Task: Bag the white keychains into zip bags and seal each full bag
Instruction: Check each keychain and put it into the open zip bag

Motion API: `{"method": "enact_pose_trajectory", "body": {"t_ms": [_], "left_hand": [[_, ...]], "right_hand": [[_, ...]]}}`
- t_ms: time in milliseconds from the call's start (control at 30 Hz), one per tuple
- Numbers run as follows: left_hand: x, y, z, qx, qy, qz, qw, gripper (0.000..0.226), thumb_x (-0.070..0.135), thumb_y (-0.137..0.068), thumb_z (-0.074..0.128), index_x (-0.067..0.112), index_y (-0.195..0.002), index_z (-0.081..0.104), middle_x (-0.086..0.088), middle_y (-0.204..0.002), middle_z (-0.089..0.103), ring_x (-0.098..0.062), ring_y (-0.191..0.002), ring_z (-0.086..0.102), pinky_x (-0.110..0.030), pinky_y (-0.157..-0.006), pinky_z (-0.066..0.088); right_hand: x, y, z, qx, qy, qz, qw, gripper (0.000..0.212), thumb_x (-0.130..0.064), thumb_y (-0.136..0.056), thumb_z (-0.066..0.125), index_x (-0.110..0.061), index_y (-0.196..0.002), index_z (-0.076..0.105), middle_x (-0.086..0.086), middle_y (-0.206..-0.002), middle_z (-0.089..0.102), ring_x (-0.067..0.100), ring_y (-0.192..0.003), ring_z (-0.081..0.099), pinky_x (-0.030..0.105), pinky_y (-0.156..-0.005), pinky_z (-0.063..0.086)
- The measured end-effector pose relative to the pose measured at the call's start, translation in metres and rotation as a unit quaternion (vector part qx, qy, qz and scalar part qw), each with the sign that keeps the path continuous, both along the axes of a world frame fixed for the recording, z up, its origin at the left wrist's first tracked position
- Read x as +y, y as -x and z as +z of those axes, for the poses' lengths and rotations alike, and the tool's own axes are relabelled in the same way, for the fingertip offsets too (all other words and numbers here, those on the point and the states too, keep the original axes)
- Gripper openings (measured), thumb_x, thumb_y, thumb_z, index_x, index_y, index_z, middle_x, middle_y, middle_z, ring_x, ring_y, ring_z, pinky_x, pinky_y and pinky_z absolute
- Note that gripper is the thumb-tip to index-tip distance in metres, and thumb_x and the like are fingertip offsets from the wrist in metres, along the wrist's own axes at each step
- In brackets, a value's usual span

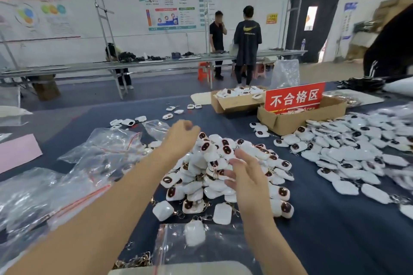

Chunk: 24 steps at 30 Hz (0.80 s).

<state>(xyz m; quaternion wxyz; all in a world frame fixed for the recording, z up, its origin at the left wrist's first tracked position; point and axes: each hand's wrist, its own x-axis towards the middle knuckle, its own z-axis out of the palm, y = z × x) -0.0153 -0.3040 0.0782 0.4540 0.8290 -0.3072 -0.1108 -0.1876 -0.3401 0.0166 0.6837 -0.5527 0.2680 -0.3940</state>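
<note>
White keychains [210, 152] lay heaped on the tabletop [324, 219], the right hand [245, 174] spread against the heap and the left hand [182, 135] loosely curled, empty, above it, likely gathering for the zip bag [219, 243] just in front.

Blurred left hand [181, 135] (fingers indistinct); posters [172, 12] illegible

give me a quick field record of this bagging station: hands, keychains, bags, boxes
left hand: above the pile's far side, blurred, grip unclear
right hand: fingers spread, at the pile's near side
keychain pile: heaped in the centre
second keychain spread: flatter layer to the right
zip bag: nearest the camera, one white keychain showing through
empty zip bags: loose heap on the left
cardboard box: behind the pile, holds a red sign
</note>
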Motion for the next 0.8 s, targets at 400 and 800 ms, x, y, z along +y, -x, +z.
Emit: {"method": "enact_pose_trajectory", "body": {"t_ms": [400, 800], "left_hand": [[0.086, 0.018, -0.108, -0.216, -0.261, -0.116, 0.934, 0.044, 0.042, -0.105, 0.045, 0.022, -0.143, 0.045, -0.002, -0.14, 0.048, -0.023, -0.133, 0.038, -0.042, -0.108, 0.041], [0.097, 0.022, -0.113, -0.295, -0.229, -0.1, 0.922, 0.034, 0.039, -0.106, 0.042, 0.032, -0.138, 0.05, 0.008, -0.137, 0.056, -0.02, -0.125, 0.051, -0.037, -0.099, 0.04]], "right_hand": [[0.055, -0.017, -0.013, 0.061, 0.011, 0.049, 0.997, 0.028, -0.021, -0.102, 0.048, -0.042, -0.116, 0.06, -0.012, -0.118, 0.064, 0.008, -0.105, 0.065, 0.04, -0.101, 0.052], [0.066, -0.024, -0.029, 0.102, 0.014, 0.027, 0.994, 0.026, -0.018, -0.104, 0.044, -0.036, -0.118, 0.057, -0.003, -0.127, 0.062, 0.021, -0.118, 0.059, 0.034, -0.1, 0.049]]}}
